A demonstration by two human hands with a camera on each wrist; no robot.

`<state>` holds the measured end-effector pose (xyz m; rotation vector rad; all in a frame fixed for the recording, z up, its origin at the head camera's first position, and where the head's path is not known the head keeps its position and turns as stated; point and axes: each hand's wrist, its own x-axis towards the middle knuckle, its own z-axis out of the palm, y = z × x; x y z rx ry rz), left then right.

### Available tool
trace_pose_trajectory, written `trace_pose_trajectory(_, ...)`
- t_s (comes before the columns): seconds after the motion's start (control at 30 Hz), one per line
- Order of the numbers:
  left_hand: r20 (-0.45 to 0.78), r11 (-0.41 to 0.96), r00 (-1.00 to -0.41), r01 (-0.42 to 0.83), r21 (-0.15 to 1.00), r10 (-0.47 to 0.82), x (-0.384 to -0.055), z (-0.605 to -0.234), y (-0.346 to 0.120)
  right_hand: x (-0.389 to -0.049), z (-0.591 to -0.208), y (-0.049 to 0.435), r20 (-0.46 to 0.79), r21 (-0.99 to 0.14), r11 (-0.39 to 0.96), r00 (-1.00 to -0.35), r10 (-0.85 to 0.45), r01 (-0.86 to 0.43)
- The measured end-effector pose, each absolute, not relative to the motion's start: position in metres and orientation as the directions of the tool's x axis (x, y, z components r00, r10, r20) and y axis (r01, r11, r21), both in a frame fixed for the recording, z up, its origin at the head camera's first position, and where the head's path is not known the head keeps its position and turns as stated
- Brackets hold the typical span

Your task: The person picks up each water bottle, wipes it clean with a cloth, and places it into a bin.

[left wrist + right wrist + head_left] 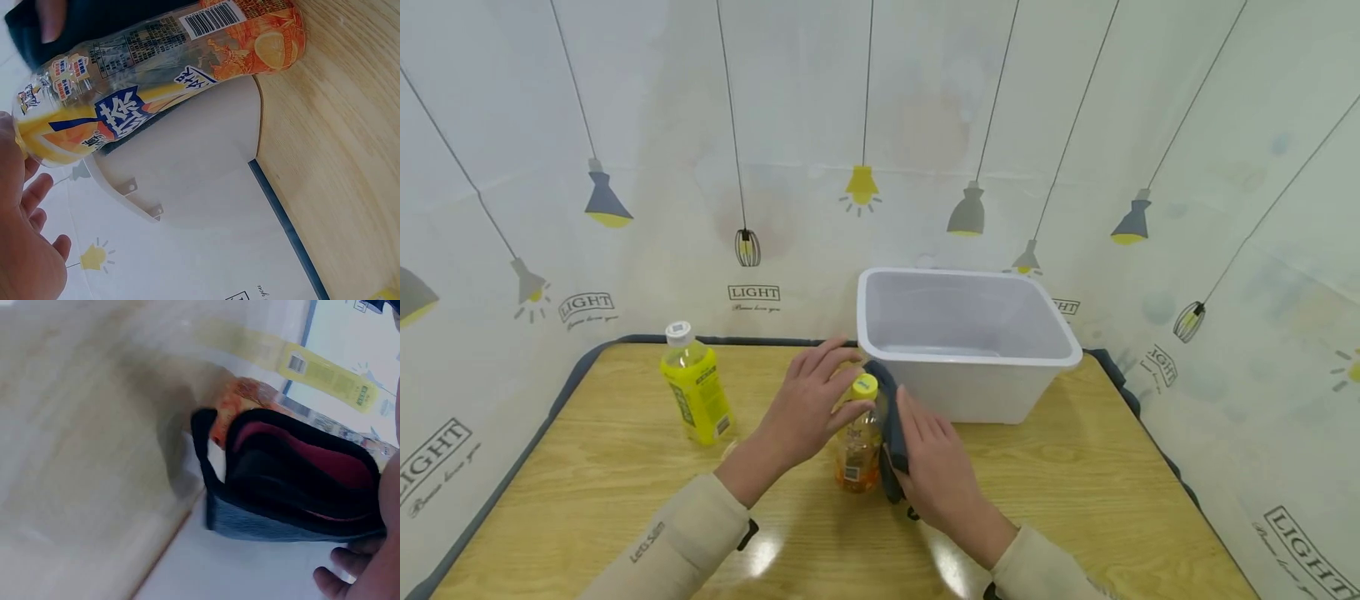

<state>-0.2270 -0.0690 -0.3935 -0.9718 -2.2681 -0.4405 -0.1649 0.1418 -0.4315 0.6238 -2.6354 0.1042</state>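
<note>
A clear plastic drink bottle [854, 458] with a yellow cap and orange-fruit label stands on the table. My left hand [811, 402] pinches it at the cap between thumb and fingers. Close against the bottle's right side is a dark blue-grey fabric pouch [892, 429], held on edge by my right hand [942, 471]. From the right wrist view, the pouch [281, 520] gapes, showing a reddish lining, black edging and a strap loop. The right fingers [350, 565] pass behind it. The bottle's label [134, 100] faces the left wrist camera.
A white plastic bin [970, 392] stands just behind the right hand and pouch. Left of the hands is a bottle of yellow liquid [703, 396] with a white cap. Something small and pale [729, 450] peeks from behind the left wrist. Lamp-print cloth [805, 100] encloses the wooden table [1075, 500].
</note>
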Motion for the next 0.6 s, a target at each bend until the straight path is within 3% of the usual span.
trace_pose_trajectory(0.23, 0.663, 0.663, -0.53, 0.745, 0.068, 0.528, -0.227, -0.394, -0.068, -0.158, -0.457, 0.14, 0.229, 0.04, 0.915, -0.887, -0.4, -0.402)
trace_pose_trajectory(0.6, 0.663, 0.663, -0.526, 0.747, 0.059, 0.533, -0.228, -0.395, -0.068, -0.154, -0.491, 0.143, -0.052, 0.135, 0.891, -0.901, -0.43, -0.433)
